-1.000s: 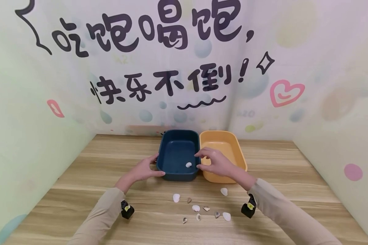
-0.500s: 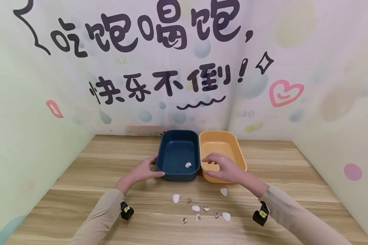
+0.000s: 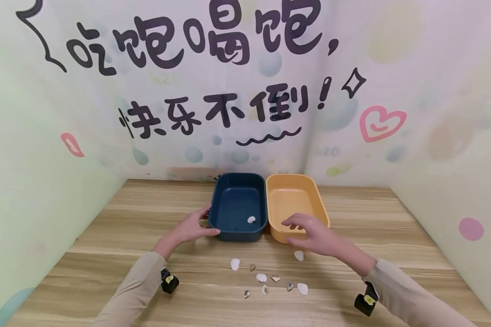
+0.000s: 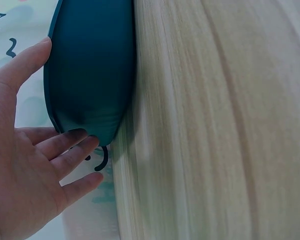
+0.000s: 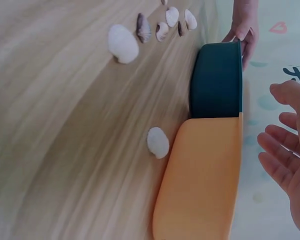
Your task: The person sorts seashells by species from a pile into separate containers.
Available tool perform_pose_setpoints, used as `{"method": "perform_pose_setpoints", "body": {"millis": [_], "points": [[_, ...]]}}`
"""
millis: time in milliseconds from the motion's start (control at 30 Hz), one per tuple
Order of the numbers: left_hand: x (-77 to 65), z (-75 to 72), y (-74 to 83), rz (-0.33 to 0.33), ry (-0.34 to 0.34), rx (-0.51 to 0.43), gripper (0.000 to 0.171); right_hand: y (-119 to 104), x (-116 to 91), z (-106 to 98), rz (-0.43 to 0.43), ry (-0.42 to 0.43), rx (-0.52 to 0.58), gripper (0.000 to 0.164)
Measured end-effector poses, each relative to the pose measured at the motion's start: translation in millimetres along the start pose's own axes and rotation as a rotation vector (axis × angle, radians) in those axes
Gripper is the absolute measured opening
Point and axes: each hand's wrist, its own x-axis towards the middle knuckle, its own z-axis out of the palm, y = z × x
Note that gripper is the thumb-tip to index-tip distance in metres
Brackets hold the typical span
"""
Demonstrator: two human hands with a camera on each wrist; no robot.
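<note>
My left hand (image 3: 189, 227) rests against the outer left side of the blue bin (image 3: 239, 236), mid-frame in the head view, thumb at the rim by the lower-left corner and fingers spread wide. My right hand (image 3: 317, 235) hangs over the near edge of the orange bin (image 3: 290, 200), right of centre; its fingers are loosely bent, thumb apart from them, holding nothing. The two bins stand side by side on the table (image 3: 188, 295). A single shell (image 3: 251, 220), white, lies inside the blue one, toward its lower right. Nine loose shells (image 3: 261, 278) lie at lower centre, one just below the orange bin. Black lettering (image 3: 229, 109) fills the upper wall.
</note>
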Motion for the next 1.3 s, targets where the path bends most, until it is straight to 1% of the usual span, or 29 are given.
{"method": "perform_pose_setpoints", "body": {"millis": [100,333,633,900,1133,1300], "points": [[-0.3,0.0,0.4,-0.005,0.003,0.001,0.088,-0.1,-7.2,1.5,0.01,-0.004,-0.007,0.034],[-1.0,0.0,1.0,-0.01,0.009,0.011,0.089,1.9,-21.9,9.1,0.001,0.004,-0.01,0.03],[-1.7,-0.5,1.5,-0.023,0.02,0.002,0.089,5.1,-36.9,18.3,0.041,-0.004,-0.043,0.024],[-1.7,1.1,1.3,-0.027,0.017,-0.013,0.087,10.1,-48.8,26.3,0.096,-0.033,-0.116,0.031],[-1.7,0.6,2.6,-0.027,0.016,-0.019,0.087,14.1,-56.2,30.5,0.115,-0.02,-0.15,0.032],[-0.7,-1.1,2.8,-0.016,0.017,-0.022,0.088,15.8,-59.2,31.6,0.156,-0.043,-0.178,0.031]]}}
